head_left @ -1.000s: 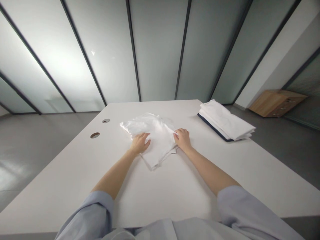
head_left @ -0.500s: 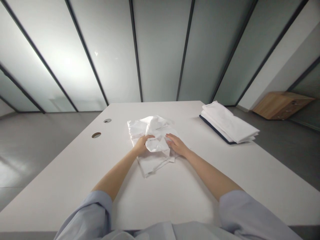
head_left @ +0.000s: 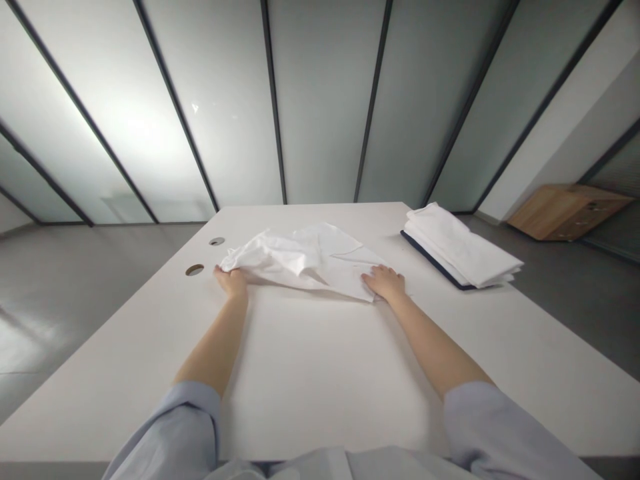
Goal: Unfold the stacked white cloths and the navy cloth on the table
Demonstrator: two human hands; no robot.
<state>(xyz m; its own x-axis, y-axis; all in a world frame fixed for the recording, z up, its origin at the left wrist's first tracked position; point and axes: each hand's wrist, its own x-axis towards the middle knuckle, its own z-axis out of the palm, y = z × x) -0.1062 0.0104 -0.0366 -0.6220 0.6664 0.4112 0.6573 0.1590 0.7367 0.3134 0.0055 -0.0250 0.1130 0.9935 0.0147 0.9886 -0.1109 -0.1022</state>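
So on the far left of the white table [head_left: 310, 373] there are two round cable holes [head_left: 195, 269], one behind the other. Just right of the nearer one, the left hand [head_left: 231, 281] is closed on the bunched-up left end of a white cloth [head_left: 305, 260], lifting that end a bit off the surface. The cloth stretches across the middle of the table, rumpled on the left and flatter toward the right, where a folded flap lies on top. The right hand [head_left: 385, 283] sits on the cloth's right corner, fingers spread flat and pressing it down, though I honestly can't tell if the thumb is pinching the edge. Further right, well apart from the hands, there's a stack of folded white fabric [head_left: 460, 250] with a dark layer at the bottom.
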